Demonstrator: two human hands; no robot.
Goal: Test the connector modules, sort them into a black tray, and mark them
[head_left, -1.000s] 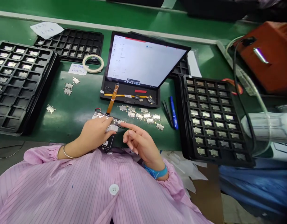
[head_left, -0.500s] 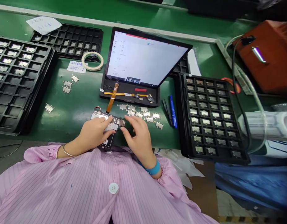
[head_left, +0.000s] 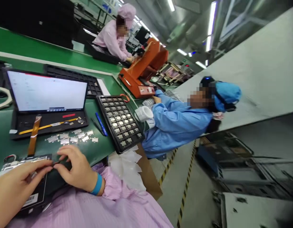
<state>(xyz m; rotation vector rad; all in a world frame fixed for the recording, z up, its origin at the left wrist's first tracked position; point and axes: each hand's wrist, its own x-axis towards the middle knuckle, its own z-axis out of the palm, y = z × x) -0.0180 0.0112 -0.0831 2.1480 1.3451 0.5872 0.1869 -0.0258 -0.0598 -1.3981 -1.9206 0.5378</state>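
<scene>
Left hand (head_left: pixel 15 185): fingers stretched flat, pressing dark board (head_left: pixel 45 186) at near edge of bench (head_left: pixel 100 152). Right hand (head_left: pixel 76 171): curled, fingertips meeting left's over board; pinching small piece or not, cannot tell. Step judged: seating piece on board. Calls for fine, steady fingertip pressure. Board's near end hidden under hands and sleeve. Loose metal parts (head_left: pixel 70 138) beyond too small to identify.

Green bench (head_left: pixel 103 144): screen fixture (head_left: pixel 46 91), loose metal parts (head_left: pixel 72 138), blue pen (head_left: pixel 101 124), black parts tray (head_left: pixel 119 122), tape roll (head_left: pixel 3 102).
</scene>
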